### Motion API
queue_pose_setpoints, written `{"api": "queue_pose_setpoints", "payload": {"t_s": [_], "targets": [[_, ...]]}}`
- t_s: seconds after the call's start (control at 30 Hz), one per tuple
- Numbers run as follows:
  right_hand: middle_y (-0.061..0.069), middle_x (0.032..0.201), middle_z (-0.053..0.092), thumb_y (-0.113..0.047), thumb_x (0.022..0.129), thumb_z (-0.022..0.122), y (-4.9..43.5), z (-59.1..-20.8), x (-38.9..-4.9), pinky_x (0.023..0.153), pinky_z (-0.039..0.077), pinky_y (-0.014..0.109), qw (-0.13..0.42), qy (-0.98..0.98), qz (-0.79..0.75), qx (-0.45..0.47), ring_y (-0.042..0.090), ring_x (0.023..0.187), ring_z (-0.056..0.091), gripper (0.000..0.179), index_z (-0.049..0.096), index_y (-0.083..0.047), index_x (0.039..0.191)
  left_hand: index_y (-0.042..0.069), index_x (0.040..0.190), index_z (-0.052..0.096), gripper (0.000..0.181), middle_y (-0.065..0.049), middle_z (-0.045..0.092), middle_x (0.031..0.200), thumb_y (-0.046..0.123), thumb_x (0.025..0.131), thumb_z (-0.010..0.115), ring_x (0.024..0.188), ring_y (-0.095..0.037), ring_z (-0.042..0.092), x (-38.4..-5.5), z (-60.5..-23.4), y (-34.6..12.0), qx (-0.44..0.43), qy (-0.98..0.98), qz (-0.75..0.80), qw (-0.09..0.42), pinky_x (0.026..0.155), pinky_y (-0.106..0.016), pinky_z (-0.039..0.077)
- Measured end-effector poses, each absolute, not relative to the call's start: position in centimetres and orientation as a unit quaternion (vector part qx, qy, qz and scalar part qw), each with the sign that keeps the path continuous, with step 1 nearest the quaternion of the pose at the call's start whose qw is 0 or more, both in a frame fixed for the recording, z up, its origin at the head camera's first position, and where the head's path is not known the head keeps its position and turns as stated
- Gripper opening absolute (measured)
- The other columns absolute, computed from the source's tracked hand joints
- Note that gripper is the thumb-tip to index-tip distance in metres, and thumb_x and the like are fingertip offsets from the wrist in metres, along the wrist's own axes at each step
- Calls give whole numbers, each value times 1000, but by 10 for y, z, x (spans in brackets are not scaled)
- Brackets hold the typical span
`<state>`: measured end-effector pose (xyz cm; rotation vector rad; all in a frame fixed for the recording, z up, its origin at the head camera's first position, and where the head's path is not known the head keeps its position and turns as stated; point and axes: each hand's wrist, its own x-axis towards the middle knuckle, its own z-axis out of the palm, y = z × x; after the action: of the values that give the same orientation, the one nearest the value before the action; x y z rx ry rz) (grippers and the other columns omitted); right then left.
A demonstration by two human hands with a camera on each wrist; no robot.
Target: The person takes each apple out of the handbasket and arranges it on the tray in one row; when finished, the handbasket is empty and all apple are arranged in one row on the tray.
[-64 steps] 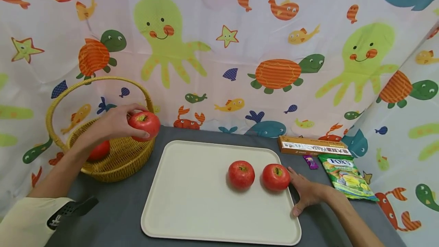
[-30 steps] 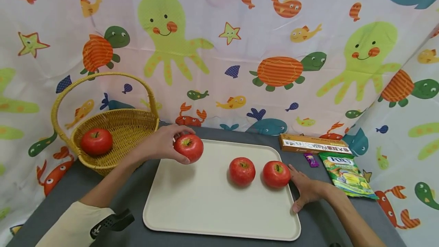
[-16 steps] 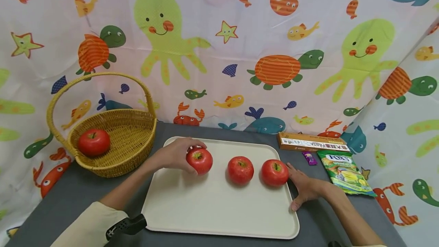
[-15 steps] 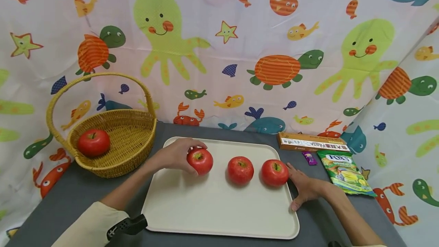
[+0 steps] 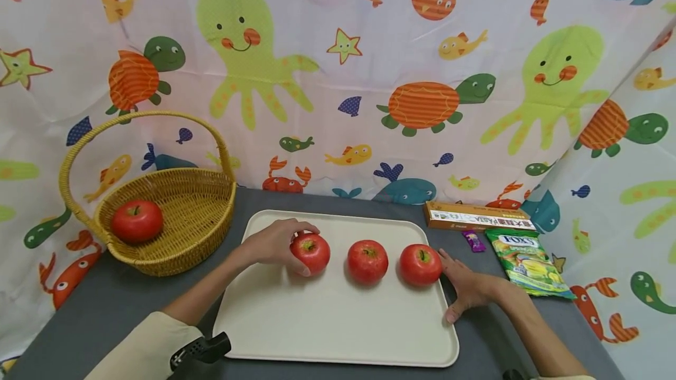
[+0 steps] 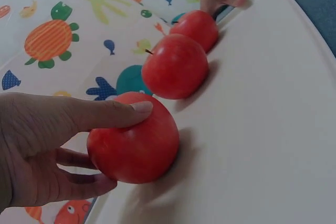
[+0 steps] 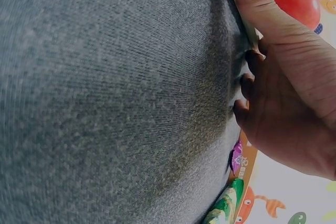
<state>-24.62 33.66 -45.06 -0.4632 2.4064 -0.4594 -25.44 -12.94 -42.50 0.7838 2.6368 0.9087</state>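
My left hand [image 5: 276, 246] holds a red apple [image 5: 313, 255] at the left of a cream tray [image 5: 338, 333]. In the left wrist view the thumb lies over this apple's upper side and the fingers curl beneath its far side; it sits at or just above the tray surface. A middle apple [image 5: 367, 262] and a right apple [image 5: 421, 265] stand in a row with it on the tray. At the tray's right edge rests my right hand [image 5: 467, 286], fingers spread and fairly straight, thumb on the rim. Its fingertips are beside the right apple.
Back left stands a yellow wicker basket [image 5: 203, 216] with a tall handle and one apple [image 5: 137, 221] inside. Along the back right lie a long brown box [image 5: 479, 216], a small purple sweet [image 5: 473, 241] and a green FOX'S bag [image 5: 528, 263]. A patterned curtain [image 5: 317, 75] hangs behind.
My left hand has carried an apple from over the basket rightward and down to the tray, beside the other two. My right hand has stayed at the tray's right edge.
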Motion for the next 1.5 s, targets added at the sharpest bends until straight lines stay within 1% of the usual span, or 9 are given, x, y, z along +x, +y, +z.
{"api": "queue_pose_setpoints", "payload": {"t_s": [0.27, 0.5, 0.6, 0.73, 0.83, 1.0, 1.17, 1.37, 1.5], "targets": [[35, 171, -7, -55, 66, 92, 339, -450, -246, 114, 8, 87, 308, 913, -182, -194, 70, 151, -1, 140, 11, -2, 166, 15, 148, 57, 84, -12, 61, 129, 32, 74, 93, 122, -28, 58, -250, -421, -127, 278, 906, 286, 140, 93, -46, 61], [35, 171, -5, -58, 66, 91, 338, -450, -245, 115, 7, 86, 308, 912, -181, -202, 69, 152, -1, 141, 11, -1, 166, 14, 151, 55, 84, -14, 62, 132, 35, 78, 91, 123, -28, 59, -246, -419, -130, 292, 911, 263, 128, 100, -47, 58], [36, 170, -6, -59, 65, 91, 337, -450, -247, 115, 6, 87, 309, 912, -180, -202, 70, 151, -1, 141, 11, 0, 166, 13, 151, 55, 83, -15, 63, 134, 34, 80, 91, 121, -29, 60, -248, -416, -133, 294, 910, 264, 124, 98, -45, 59], [36, 170, -7, -59, 66, 91, 337, -452, -247, 114, 7, 87, 313, 912, -178, -198, 70, 151, -1, 141, 10, -1, 166, 12, 150, 55, 80, -17, 63, 134, 34, 81, 89, 116, -31, 63, -248, -412, -138, 281, 914, 263, 126, 91, -40, 60], [35, 171, -8, -58, 67, 90, 337, -452, -246, 114, 8, 87, 316, 912, -176, -192, 70, 151, -2, 140, 9, -2, 166, 12, 149, 56, 74, -17, 64, 135, 35, 85, 86, 117, -32, 64, -249, -407, -143, 266, 917, 268, 126, 89, -39, 60], [33, 172, -8, -58, 67, 90, 336, -452, -246, 116, 8, 86, 318, 914, -170, -185, 67, 153, -2, 141, 8, -2, 167, 12, 146, 59, 65, -18, 66, 134, 37, 90, 81, 119, -33, 66, -248, -393, -155, 239, 922, 282, 113, 89, -40, 62], [34, 171, -8, -57, 67, 91, 334, -452, -247, 115, 6, 86, 320, 912, -172, -190, 68, 152, -2, 141, 7, -2, 167, 9, 143, 61, 59, -22, 69, 130, 35, 93, 78, 117, -35, 69, -246, -375, -175, 225, 926, 288, 91, 88, -43, 64], [32, 172, -8, -58, 66, 91, 335, -452, -248, 116, 7, 86, 326, 915, -161, -175, 67, 153, -1, 141, 8, -3, 167, 6, 141, 62, 56, -22, 70, 127, 35, 95, 76, 114, -36, 70, -243, -356, -200, 218, 936, 270, 55, 92, -49, 63], [33, 171, -8, -59, 67, 90, 336, -452, -247, 115, 9, 86, 327, 916, -156, -175, 69, 152, 0, 141, 7, -3, 167, 7, 142, 62, 59, -19, 70, 125, 39, 95, 76, 112, -34, 69, -243, -345, -222, 202, 946, 251, 34, 92, -49, 62]]}}
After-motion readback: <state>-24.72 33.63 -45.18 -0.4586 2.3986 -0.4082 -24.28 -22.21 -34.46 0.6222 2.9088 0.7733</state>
